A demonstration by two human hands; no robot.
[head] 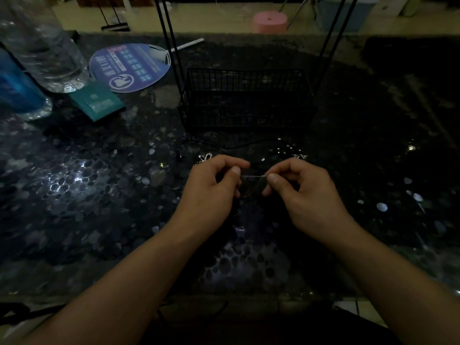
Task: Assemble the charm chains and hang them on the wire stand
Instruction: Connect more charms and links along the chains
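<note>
A thin silver chain (252,176) is stretched between my two hands just above the dark pebble-patterned table (99,185). My left hand (211,188) pinches its left end between thumb and forefinger. My right hand (303,190) pinches its right end the same way, and a loop of the chain hangs below between them. A silver charm (205,156) lies on the table just behind my left hand. More small shiny pieces (296,153) lie behind my right hand. The black wire stand (246,100), a mesh basket with tall uprights, sits straight ahead beyond my hands.
A black cord (189,143) trails in front of the basket. At the far left stand a clear plastic bottle (47,51) and a blue bottle (17,88), with a teal booklet (99,100) and a round printed fan (132,68) beside them. A pink stool (270,21) stands beyond the table.
</note>
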